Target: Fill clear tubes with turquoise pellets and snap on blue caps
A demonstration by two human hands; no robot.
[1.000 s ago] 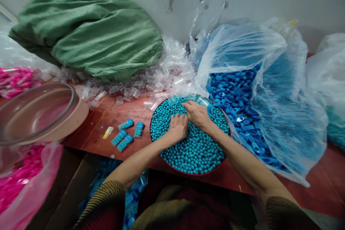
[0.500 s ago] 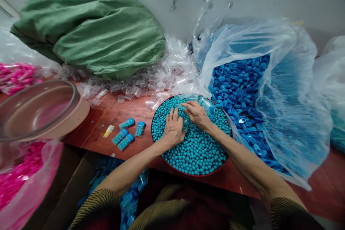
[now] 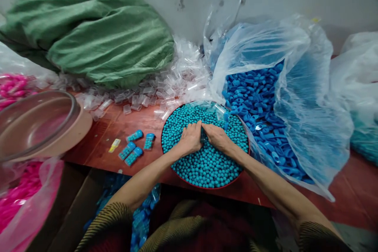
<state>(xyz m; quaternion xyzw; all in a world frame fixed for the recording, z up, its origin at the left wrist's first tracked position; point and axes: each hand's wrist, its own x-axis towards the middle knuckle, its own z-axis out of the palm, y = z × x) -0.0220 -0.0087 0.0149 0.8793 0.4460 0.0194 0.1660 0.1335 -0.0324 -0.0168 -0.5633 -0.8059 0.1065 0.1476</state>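
Note:
My left hand (image 3: 190,138) is closed around a small clear plastic container (image 3: 203,135), low over the turquoise beads (image 3: 212,171). My right hand (image 3: 217,137) meets it from the other side, fingers bent together and touching the left fingertips at the container's top. Whatever lies under the right fingers is hidden. The beads fill a round red-rimmed tray (image 3: 249,150). More clear containers (image 3: 217,110) rest on the beads at the far side, by a blue cap (image 3: 226,116). Several filled, blue-capped containers (image 3: 133,156) lie on the table left of the tray.
A translucent bag of blue caps (image 3: 252,106) lies open at right. Loose clear containers (image 3: 144,96) are heaped behind, beneath a green sack (image 3: 97,35). Basins (image 3: 79,126) stand at left on the red table (image 3: 102,136), near a yellow label (image 3: 114,145). Pink pieces (image 3: 22,193) fill a bag below.
My right hand has come down and closed in against my left hand at the container. The left fingers have curled more tightly. The whole view has shifted slightly.

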